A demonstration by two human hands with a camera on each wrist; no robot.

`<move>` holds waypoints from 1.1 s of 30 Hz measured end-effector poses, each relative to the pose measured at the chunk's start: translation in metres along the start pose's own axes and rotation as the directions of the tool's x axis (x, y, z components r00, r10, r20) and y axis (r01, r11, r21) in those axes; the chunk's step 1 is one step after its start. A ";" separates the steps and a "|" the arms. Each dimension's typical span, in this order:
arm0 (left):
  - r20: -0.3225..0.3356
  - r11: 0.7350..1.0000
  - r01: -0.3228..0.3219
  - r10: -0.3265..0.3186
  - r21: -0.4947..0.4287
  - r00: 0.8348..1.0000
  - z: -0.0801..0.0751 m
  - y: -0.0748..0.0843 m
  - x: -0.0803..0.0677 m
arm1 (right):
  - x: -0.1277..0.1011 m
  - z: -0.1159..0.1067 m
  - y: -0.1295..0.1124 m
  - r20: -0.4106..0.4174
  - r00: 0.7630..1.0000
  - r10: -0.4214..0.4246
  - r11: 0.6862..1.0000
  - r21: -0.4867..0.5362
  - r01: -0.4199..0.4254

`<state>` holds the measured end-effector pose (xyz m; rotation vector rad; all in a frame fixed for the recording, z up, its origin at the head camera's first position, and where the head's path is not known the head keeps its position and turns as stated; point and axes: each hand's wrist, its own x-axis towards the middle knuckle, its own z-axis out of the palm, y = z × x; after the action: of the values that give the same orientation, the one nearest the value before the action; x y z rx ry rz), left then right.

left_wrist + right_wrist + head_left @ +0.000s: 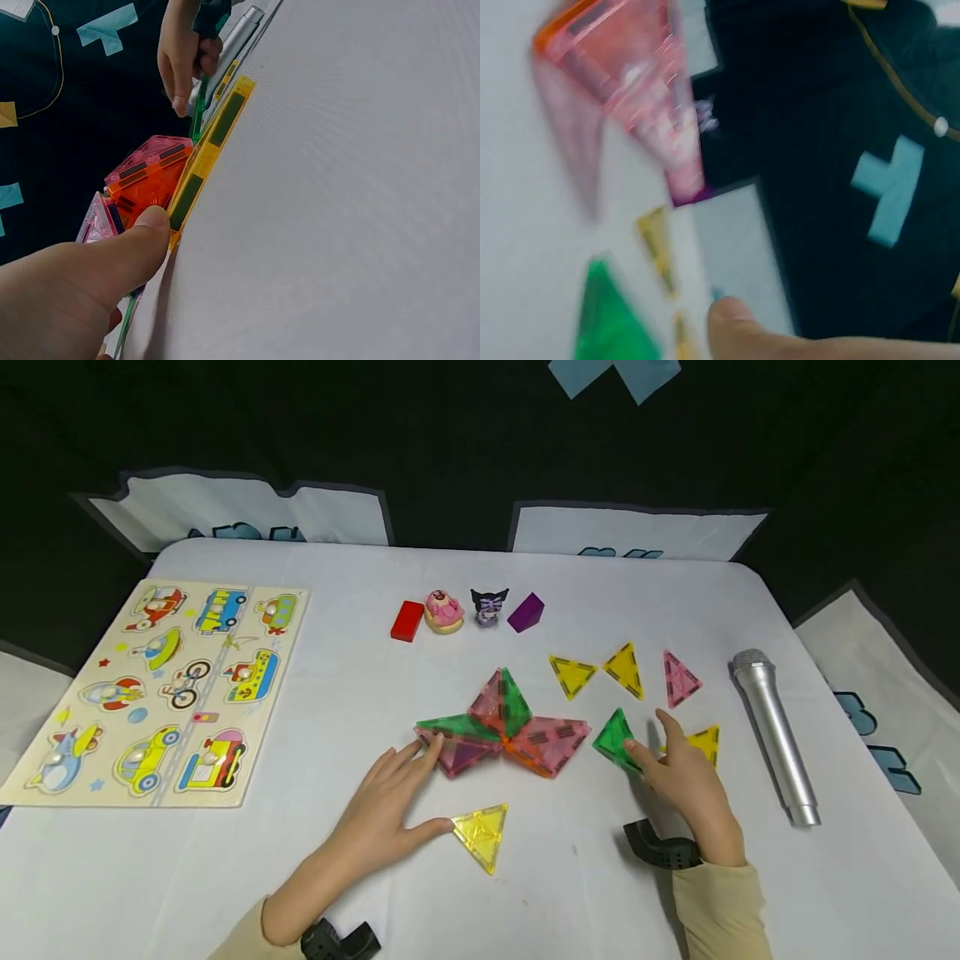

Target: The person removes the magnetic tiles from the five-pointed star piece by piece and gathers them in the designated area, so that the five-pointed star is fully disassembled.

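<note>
Now right hand (686, 777) pinches green triangle tile (615, 737); left hand (386, 814) flat, fingertips touching tile cluster (502, 731).

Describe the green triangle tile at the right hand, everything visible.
The green triangle tile looks like translucent plastic with a darker framed edge, a flat triangular magnetic-style piece. It is tilted up off the white tablecloth, pinched by the right hand, just right of the pink and green tile cluster, apparently not touching it.

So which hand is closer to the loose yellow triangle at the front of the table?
Left. The left hand lies flat with its thumb almost touching the yellow triangle. The right hand is farther right, holding a green triangle.
</note>
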<state>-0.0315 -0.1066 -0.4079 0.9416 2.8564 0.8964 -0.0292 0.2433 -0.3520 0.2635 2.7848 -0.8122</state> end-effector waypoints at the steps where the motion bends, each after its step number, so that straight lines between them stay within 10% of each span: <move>1: 0.004 1.000 -0.003 0.003 0.001 1.000 0.000 0.000 0.000 | -0.004 -0.001 -0.004 -0.033 0.999 -0.037 0.999 0.023 0.037; 4: 0.009 1.000 -0.008 0.008 0.002 1.000 0.001 -0.001 0.001 | -0.019 0.001 -0.025 -0.039 0.970 -0.239 0.957 0.162 0.242; 8: -0.013 1.000 -0.015 0.015 0.004 1.000 0.003 -0.002 0.001 | -0.030 0.027 -0.060 0.148 0.820 -0.553 0.815 0.303 0.494; 11: -0.026 1.000 -0.022 0.022 0.005 0.999 0.004 -0.002 0.001 | -0.033 0.056 -0.074 0.270 0.711 -0.649 0.760 0.204 0.616; 13: -0.030 1.000 -0.024 0.024 0.006 0.999 0.004 -0.001 0.001 | -0.034 0.072 -0.077 0.287 0.686 -0.668 0.734 0.107 0.670; 21: -0.028 1.000 -0.020 0.021 0.021 0.999 0.001 -0.001 0.001 | -0.037 0.091 -0.077 0.185 0.716 -0.673 0.725 -0.025 0.689; 26: -0.031 1.000 -0.017 0.018 0.026 0.999 0.000 -0.001 -0.001 | -0.033 0.075 -0.071 0.209 0.720 -0.661 0.748 0.114 0.654; 33: -0.111 0.999 -0.023 0.019 -0.033 0.994 0.004 -0.002 0.001 | -0.034 0.013 -0.010 -0.045 0.896 -0.442 0.806 0.418 0.419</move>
<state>-0.0333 -0.1055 -0.4119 0.9495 2.9166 1.0282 0.0031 0.2241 -0.3486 -0.3442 2.6156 -1.5034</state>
